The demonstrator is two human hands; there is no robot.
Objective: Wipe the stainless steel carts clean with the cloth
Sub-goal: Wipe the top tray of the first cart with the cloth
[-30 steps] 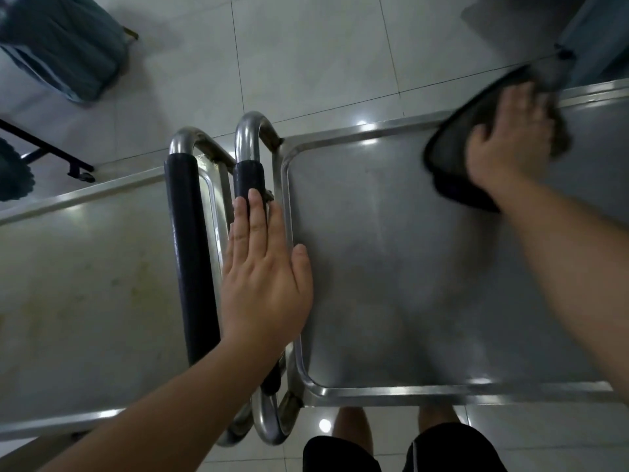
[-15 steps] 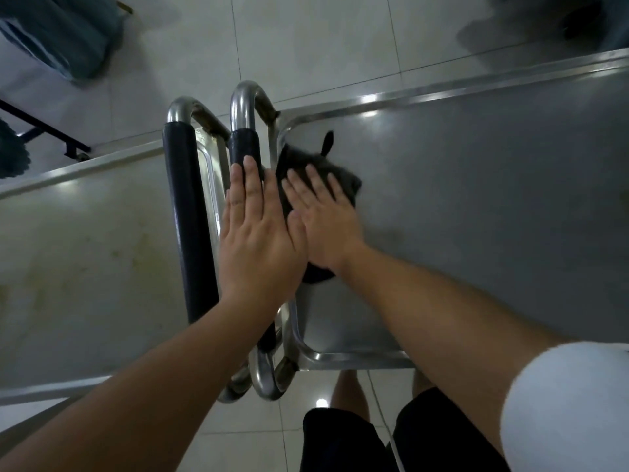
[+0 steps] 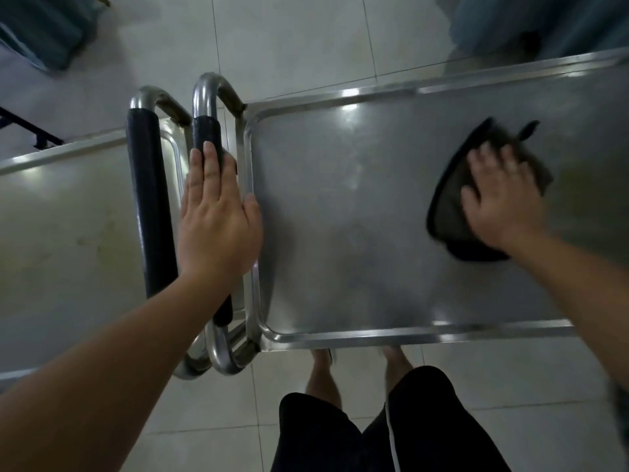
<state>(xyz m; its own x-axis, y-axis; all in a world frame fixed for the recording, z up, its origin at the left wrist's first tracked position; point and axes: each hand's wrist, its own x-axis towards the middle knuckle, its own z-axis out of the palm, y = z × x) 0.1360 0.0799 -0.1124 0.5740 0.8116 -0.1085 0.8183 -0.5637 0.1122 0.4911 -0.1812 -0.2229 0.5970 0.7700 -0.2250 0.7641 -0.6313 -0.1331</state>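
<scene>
Two stainless steel carts stand side by side below us, their handles meeting under our left hand (image 3: 218, 219). That hand lies flat with fingers straight and together, palm down on the black-sleeved handle (image 3: 207, 137) of the right cart (image 3: 340, 206); it grips nothing, only rests there, with the thumb reaching to the rim of the tray. Just left of this hand runs the second black handle (image 3: 149, 206), which belongs to the left cart (image 3: 68, 233), whose top shows yellowish stains.

Well to the right of the left hand, our right hand (image 3: 500, 202) presses spread fingers onto the dark cloth (image 3: 449, 212), which lies flat on the top of the right cart. We see the cloth jutting out to the left of and beyond the fingers, with a small loop sticking up at its far edge. The hand is blurred, so we cannot tell how firmly it pins the cloth; the fingers are wide, not curled around it.

Below both hands, near our body, we see black shorts (image 3: 340, 434) and pale floor tiles (image 3: 289, 39).
</scene>
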